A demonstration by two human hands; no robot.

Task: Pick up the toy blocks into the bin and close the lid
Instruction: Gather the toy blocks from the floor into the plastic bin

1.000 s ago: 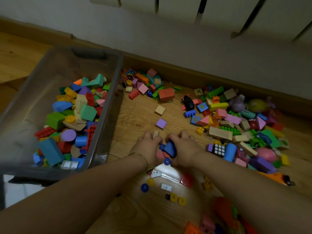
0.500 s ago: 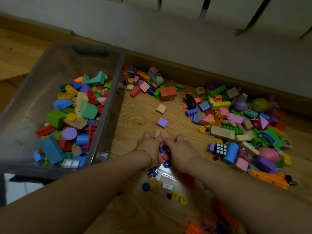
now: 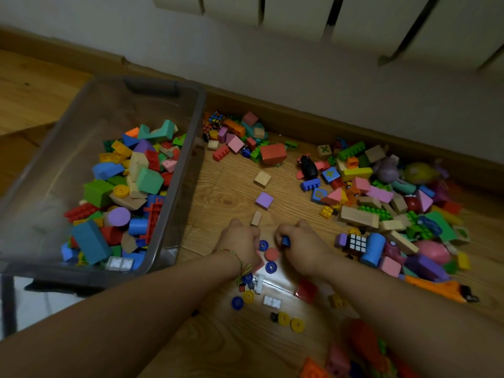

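Nearest the camera, loose yellow plastic discs (image 3: 283,319) and a pair of small white bricks (image 3: 272,302) lie on the wooden plank floor (image 3: 223,197).

Both forearms reach forward over them. The left hand (image 3: 240,244), with a green-and-yellow thread bracelet (image 3: 240,261) at the wrist, rests knuckles-up on the floor with its fingers curled under. Whether it holds anything cannot be told. The right hand (image 3: 302,246) lies just beside it, fingers curled round a small blue block (image 3: 285,240). Between the hands lie two blue plastic discs (image 3: 263,245) and a salmon-red disc (image 3: 272,253).

Right of the right hand, a black puzzle cube with a white face (image 3: 357,242) sits beside a blue cylinder (image 3: 373,249).

Beyond the hands, set apart in a line, are a small wooden block (image 3: 256,218), a purple square block (image 3: 264,200) and a pale wooden cube (image 3: 262,179).

To the left stands a clear grey plastic bin (image 3: 200,126), open-topped and partly filled with mixed toy blocks (image 3: 131,186). A large heap (image 3: 381,208) of them spreads to the right, and a smaller heap (image 3: 245,137) lies at the bin's far corner.

Legible marks:
- A wooden letter cube (image 3: 324,150) bears a green "X".
- A blue cube (image 3: 330,174) bears a yellow cross.
- Other markings are too blurred to read.

Farthest are a wooden skirting board (image 3: 327,126), a grey wall (image 3: 272,72) and a white radiator (image 3: 300,15).
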